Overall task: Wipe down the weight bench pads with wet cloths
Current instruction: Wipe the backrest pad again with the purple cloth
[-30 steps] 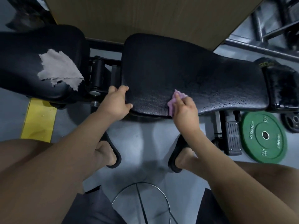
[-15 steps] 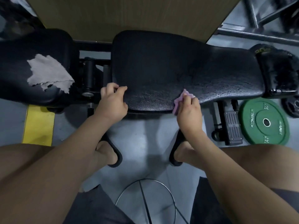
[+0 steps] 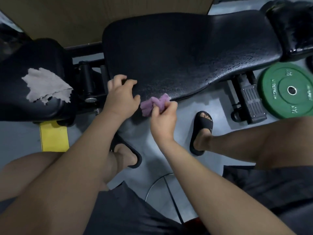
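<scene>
At the near edge of the bench's long pad (image 3: pixel 177 53) — right hand (image 3: pixel 163 116) curled round the bunched purple cloth (image 3: pixel 150 105), cloth touching the rim. Left hand (image 3: pixel 121 97) grips the near-left corner, fingers hooked over. Pad's long axis runs left–right; most of it lies rightward of both hands — right hand nearer.

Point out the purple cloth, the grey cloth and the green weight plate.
purple cloth (image 3: pixel 149 107), head view, bunched part left of the fingers.
grey cloth (image 3: pixel 45 85), head view, flat centre.
green weight plate (image 3: pixel 277 102), head view, face beside the hole.
</scene>
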A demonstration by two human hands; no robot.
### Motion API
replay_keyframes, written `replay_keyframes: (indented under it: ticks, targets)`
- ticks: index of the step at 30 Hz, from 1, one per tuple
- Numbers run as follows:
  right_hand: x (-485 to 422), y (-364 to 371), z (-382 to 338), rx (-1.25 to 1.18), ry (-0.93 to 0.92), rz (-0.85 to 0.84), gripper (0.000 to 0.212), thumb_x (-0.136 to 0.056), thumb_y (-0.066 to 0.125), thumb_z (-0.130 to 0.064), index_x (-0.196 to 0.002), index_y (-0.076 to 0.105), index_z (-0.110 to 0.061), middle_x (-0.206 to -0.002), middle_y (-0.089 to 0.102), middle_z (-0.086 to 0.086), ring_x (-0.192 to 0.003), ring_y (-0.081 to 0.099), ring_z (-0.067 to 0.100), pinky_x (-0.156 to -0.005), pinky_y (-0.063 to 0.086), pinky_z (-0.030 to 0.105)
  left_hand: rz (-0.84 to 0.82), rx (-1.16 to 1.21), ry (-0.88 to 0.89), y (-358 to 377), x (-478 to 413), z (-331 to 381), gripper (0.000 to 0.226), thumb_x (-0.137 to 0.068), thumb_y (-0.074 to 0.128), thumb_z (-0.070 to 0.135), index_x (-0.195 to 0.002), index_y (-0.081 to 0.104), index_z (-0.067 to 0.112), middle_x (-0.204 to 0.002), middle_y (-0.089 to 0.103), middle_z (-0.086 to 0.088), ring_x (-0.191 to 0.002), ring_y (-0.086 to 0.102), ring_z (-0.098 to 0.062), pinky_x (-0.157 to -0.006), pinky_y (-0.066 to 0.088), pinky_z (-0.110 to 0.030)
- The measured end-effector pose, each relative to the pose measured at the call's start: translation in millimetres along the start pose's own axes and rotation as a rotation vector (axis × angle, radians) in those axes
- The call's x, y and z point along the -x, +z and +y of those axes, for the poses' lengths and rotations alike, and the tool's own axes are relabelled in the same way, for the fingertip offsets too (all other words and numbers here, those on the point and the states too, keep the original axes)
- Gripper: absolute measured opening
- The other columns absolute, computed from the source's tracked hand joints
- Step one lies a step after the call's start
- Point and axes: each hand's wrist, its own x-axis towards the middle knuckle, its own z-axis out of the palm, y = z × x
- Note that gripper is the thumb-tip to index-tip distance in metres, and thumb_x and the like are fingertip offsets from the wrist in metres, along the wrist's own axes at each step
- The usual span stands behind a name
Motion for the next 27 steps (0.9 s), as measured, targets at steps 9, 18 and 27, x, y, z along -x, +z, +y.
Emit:
replay_keyframes:
  ticks: [9,18,27]
  targets:
    - [-5,21,-5,-0.555,0.778,-0.06,0.011,-0.097,0.064,-0.014,-0.099,0.07,-0.004,-0.079,0.073,0.016,-0.071,0.071,0.025,-0.069,0.058,0.033,-0.061,-0.003,0.093,-5,-21,13,0.045,-0.103,0.054,0.025,-0.148,0.053,0.024,-0.159,0.038,-0.003,-0.146,0.036,-0.02,-0.12,0.028,-0.031]
    - [-74,-39,-12,-0.665,0.796,0.054,0.026,-0.098,0.055,0.007,-0.124,0.062,0.01,-0.107,0.07,0.023,-0.098,0.071,0.038,-0.06,0.058,0.036,-0.149,-0.081,0.055,22,-25,26,0.054,-0.103,0.056,0.035,-0.154,0.043,0.024,-0.168,0.022,-0.004,-0.157,0.013,-0.023,-0.125,0.018,-0.039]
    - [-97,-67,2,-0.301,0.595,0.246,0.022,-0.096,0.068,-0.022,-0.079,0.059,-0.013,-0.075,0.063,0.001,-0.078,0.065,0.024,-0.069,0.052,0.035,-0.109,-0.146,0.02,30,-22,33,0.056,-0.099,0.059,0.044,-0.147,0.046,0.02,-0.165,0.024,-0.007,-0.153,0.019,-0.031,-0.124,0.024,-0.046]
